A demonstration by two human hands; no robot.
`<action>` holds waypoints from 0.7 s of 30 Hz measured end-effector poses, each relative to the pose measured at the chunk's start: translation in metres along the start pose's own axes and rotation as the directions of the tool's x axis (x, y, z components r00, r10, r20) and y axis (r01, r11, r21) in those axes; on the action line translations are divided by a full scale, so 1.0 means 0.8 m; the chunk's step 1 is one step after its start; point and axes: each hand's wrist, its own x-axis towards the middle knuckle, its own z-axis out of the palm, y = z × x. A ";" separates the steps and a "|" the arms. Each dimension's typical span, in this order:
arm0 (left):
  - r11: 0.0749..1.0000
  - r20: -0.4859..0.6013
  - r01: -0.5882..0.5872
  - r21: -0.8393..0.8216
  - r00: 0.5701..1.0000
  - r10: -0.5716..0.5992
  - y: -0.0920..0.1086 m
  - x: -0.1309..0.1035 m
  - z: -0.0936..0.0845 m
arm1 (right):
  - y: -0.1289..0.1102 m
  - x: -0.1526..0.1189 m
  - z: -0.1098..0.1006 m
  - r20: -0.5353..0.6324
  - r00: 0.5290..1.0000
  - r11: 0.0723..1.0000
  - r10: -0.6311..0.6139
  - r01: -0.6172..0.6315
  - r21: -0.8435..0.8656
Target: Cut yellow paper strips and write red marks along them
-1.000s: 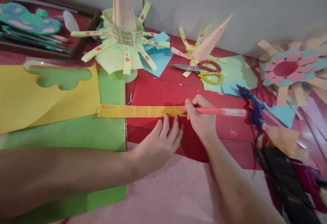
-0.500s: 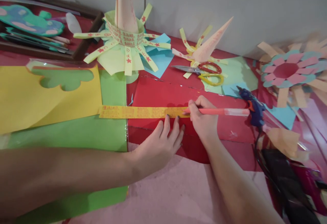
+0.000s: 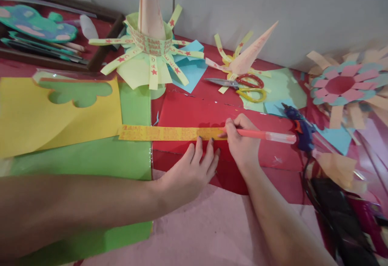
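Note:
A long yellow paper strip [image 3: 157, 133] with rows of reddish markings lies across the green sheet and the red paper [image 3: 194, 110]. My left hand [image 3: 190, 169] rests flat with fingers apart, its fingertips on the strip's lower edge. In my right hand [image 3: 244, 140] is a pink-red pen [image 3: 266, 136], its tip end at the right part of the strip and its clear end pointing right. The strip's right end is hidden behind my right hand.
Scissors [image 3: 235, 83] lie beyond my hands, near two paper cone pieces [image 3: 153, 19]. A glue gun [image 3: 300, 126] is at right, beside a paper flower [image 3: 339, 84]. Yellow paper [image 3: 91, 124] lies over a green sheet [image 3: 91, 159]; a wooden tray [image 3: 91, 62] holds tools.
The pen has tilted slightly, its clear end a little lower. My left hand keeps its place on the strip, and the whole view has shifted very slightly.

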 end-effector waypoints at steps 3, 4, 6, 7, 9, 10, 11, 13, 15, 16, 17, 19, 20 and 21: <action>1.000 -0.004 0.009 -0.001 1.000 -0.009 0.001 0.000 0.000 | -0.001 0.001 0.000 0.025 0.999 0.999 0.027 -0.027 0.026; 1.000 -0.007 0.009 0.000 1.000 -0.010 0.001 0.000 0.000 | -0.001 0.001 0.000 0.038 0.999 0.998 0.038 -0.039 0.039; 1.000 -0.012 0.005 0.002 1.000 -0.005 0.001 0.000 0.000 | -0.002 0.001 -0.001 0.044 0.998 0.997 0.052 -0.054 0.049; 1.000 -0.014 0.003 0.002 1.000 -0.003 0.000 0.000 0.000 | -0.003 0.001 -0.001 0.035 0.998 0.997 0.056 -0.057 0.044; 1.000 -0.013 0.002 0.006 1.000 -0.002 0.000 0.001 0.000 | -0.003 0.001 -0.001 0.014 0.998 0.998 0.058 -0.059 0.038; 1.000 -0.013 0.003 0.007 1.000 -0.002 0.000 0.001 0.000 | -0.003 0.001 -0.001 0.009 0.998 0.997 0.057 -0.057 0.042; 1.000 -0.009 0.003 0.009 1.000 -0.003 0.000 0.001 0.000 | -0.003 0.001 -0.001 0.009 0.998 0.997 0.054 -0.054 0.048; 1.000 -0.005 0.001 0.013 1.000 -0.001 0.000 0.001 -0.001 | -0.003 0.001 -0.001 0.020 0.999 0.997 0.048 -0.049 0.055; 1.000 -0.003 -0.001 0.012 1.000 0.001 0.000 0.001 -0.001 | -0.003 0.001 -0.001 0.031 0.998 0.997 0.055 -0.057 0.058; 1.000 -0.003 -0.001 0.010 1.000 0.001 -0.001 0.001 -0.001 | -0.003 0.001 -0.001 0.031 0.997 0.996 0.064 -0.066 0.063; 1.000 -0.002 0.000 0.008 1.000 0.000 -0.001 0.001 -0.001 | -0.003 0.001 -0.001 0.029 0.997 0.995 0.072 -0.074 0.070; 1.000 0.001 0.003 0.005 1.000 -0.003 -0.001 0.001 -0.002 | -0.003 0.001 -0.001 0.018 0.998 0.995 0.061 -0.062 0.072; 1.000 0.003 0.005 0.005 1.000 -0.005 -0.001 0.001 -0.002 | -0.003 0.000 -0.001 0.011 0.999 0.997 0.045 -0.045 0.065; 1.000 0.003 0.006 0.005 1.000 -0.006 -0.001 0.001 -0.002 | -0.003 0.000 -0.001 0.006 1.000 0.998 0.026 -0.026 0.053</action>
